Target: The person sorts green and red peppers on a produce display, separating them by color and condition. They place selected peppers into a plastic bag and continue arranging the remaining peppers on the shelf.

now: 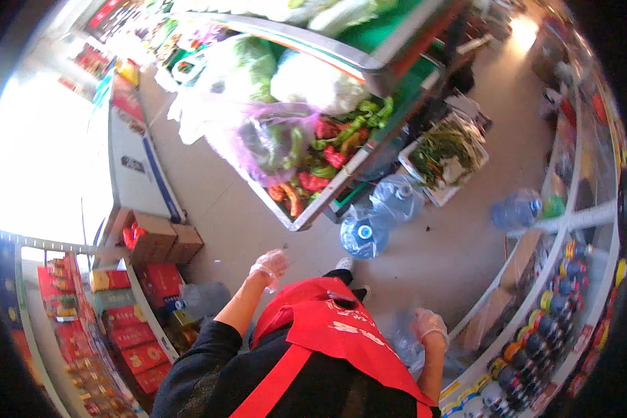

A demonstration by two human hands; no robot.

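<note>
My left hand (271, 266), in a thin clear plastic glove, hangs over the floor left of my red apron (334, 324); its fingers are curled and nothing shows in them. My right hand (427, 325), gloved the same way, is right of the apron near a blurred clear plastic bag or film (405, 339); whether it holds that is unclear. Ahead stands a vegetable display stand (305, 222) with red and green peppers (334, 157), a purple mesh bag of green vegetables (271, 141) and leafy cabbages (245, 62).
Large blue water bottles (364, 235) stand by the stand's corner, next to a white foam box of leafy scraps (444, 157). Another bottle (517, 209) lies farther right. Shelves of bottled drinks (548, 324) line the right; red boxes (136, 334) and cardboard boxes (154, 240) are at left.
</note>
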